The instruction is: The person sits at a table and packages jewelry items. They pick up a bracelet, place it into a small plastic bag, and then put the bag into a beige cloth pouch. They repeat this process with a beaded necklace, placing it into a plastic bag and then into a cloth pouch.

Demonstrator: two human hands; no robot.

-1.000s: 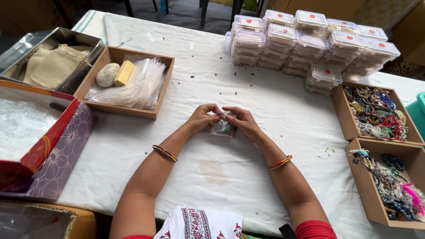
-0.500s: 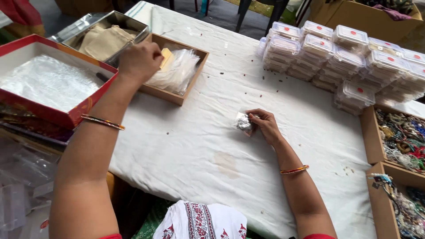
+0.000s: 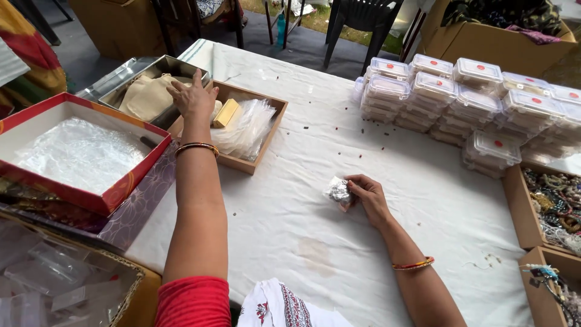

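Observation:
My right hand (image 3: 367, 197) rests on the white tablecloth (image 3: 387, 200) and pinches a small clear plastic pouch (image 3: 338, 191) with dark beads inside. My left hand (image 3: 193, 97) is stretched out to the far left with its fingers spread, hovering over the edge of a wooden tray (image 3: 254, 163). That tray holds a pale round stone, a yellow block (image 3: 226, 112) and a pile of clear plastic bags (image 3: 245, 127). Just beyond the hand stands a metal tin (image 3: 181, 65) with beige cloth pouches (image 3: 145, 97). The left hand holds nothing.
A red box (image 3: 130, 181) lined with clear plastic sits at the left. Stacks of clear lidded boxes (image 3: 466, 97) fill the back right. Two wooden trays of beaded jewellery (image 3: 554, 206) stand at the right edge. Loose beads dot the cloth. Chairs and cardboard boxes stand beyond the table.
My left hand let go of the pouch, reached to the wooden tray and now has its fingers spread. The right hand keeps the pouch on the cloth. The view shifted left.

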